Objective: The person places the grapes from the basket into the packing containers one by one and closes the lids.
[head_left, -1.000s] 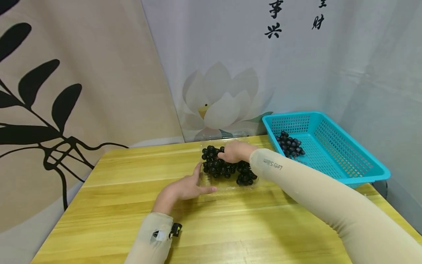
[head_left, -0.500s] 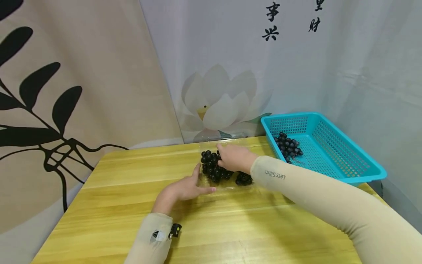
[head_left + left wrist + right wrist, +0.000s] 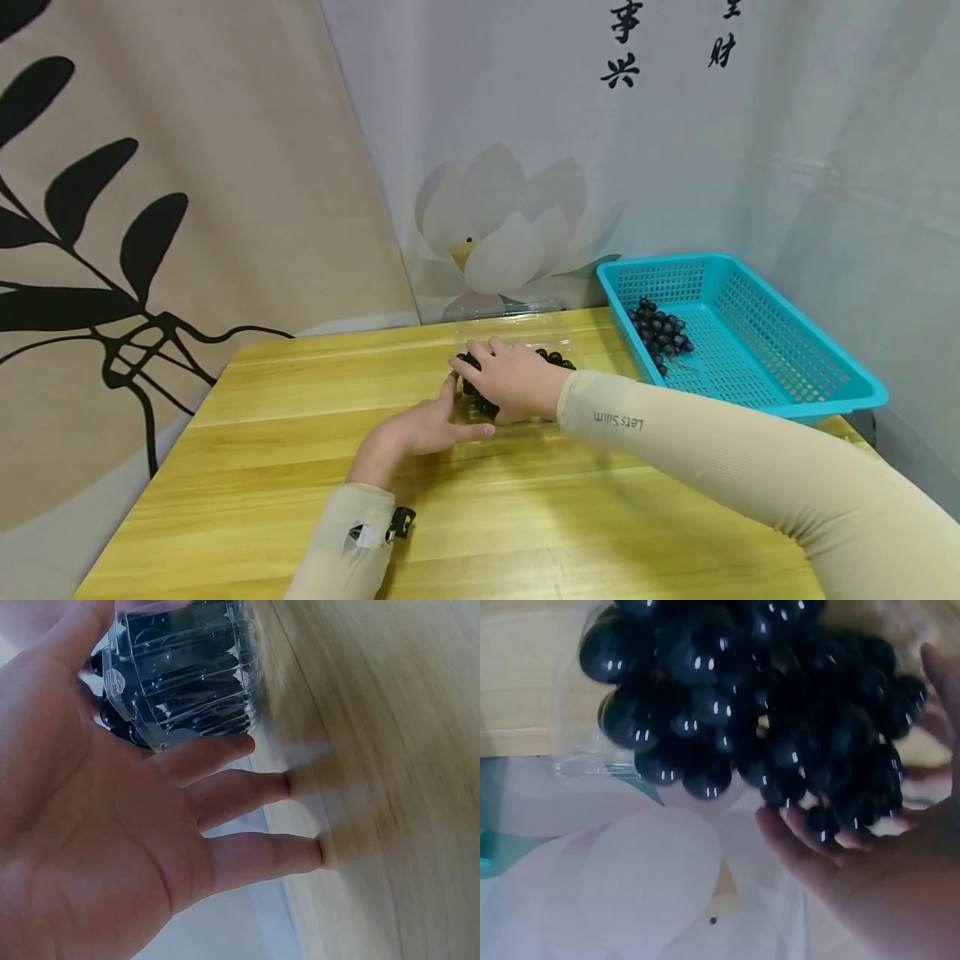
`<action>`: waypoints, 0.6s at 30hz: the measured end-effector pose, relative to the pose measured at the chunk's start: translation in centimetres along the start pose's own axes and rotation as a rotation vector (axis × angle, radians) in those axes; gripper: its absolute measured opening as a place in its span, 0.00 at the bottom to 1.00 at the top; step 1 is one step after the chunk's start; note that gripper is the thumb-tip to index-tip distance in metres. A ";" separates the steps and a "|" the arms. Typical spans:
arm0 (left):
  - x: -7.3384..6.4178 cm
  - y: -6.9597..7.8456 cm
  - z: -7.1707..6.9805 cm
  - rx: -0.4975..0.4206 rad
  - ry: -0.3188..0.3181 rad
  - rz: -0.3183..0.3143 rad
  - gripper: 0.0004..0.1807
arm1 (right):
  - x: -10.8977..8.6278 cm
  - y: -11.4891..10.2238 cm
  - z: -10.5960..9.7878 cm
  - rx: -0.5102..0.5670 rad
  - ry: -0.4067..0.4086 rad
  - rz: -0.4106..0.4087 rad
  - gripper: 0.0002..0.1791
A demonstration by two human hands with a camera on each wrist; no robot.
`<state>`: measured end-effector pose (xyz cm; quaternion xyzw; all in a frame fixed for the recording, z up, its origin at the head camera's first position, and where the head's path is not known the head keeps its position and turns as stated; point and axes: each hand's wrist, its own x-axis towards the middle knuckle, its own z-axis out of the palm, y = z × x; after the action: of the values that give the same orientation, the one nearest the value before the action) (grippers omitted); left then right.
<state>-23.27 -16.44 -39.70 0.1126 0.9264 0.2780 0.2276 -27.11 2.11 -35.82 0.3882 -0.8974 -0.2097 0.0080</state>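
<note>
A clear plastic box point(image 3: 551, 329) with its lid raised at the back holds bunches of black grapes point(image 3: 557, 358). My left hand point(image 3: 416, 429) touches its near left corner, thumb along the front, another finger up the left side. In the left wrist view, three straight fingers point(image 3: 259, 787) lie beside the ribbed box wall. My right hand point(image 3: 517, 379) reaches over the box onto the left part of the grapes, fingers spread around the bunch. The right wrist view shows the dark bunch point(image 3: 817, 742) between thumb and fingers. The hand hides much of the fruit from above.
A blue perforated basket point(image 3: 750, 358) stands to the right of the box, with another bunch of grapes point(image 3: 662, 332) in its left end. The wooden table point(image 3: 525, 517) ends at a printed curtain point(image 3: 300, 167) behind the box.
My right hand has gone from curled on top of the grapes to spread lower and further left over the left bunch. The left hand has stayed at the box's corner.
</note>
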 end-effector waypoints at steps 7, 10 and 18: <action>0.1 0.1 0.1 0.021 0.010 0.003 0.68 | 1.3 -0.3 1.8 -0.044 0.029 0.115 0.67; 0.0 0.2 0.2 0.023 0.008 -0.004 0.68 | 1.8 -0.3 2.2 0.018 0.025 0.169 0.66; 0.2 0.2 0.2 0.025 0.012 0.001 0.67 | 2.3 -1.0 2.7 -0.063 0.074 0.239 0.62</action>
<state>-23.30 -16.14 -39.84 0.1144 0.9311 0.2671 0.2204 -28.52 0.91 -38.95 0.2854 -0.9294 -0.2206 0.0784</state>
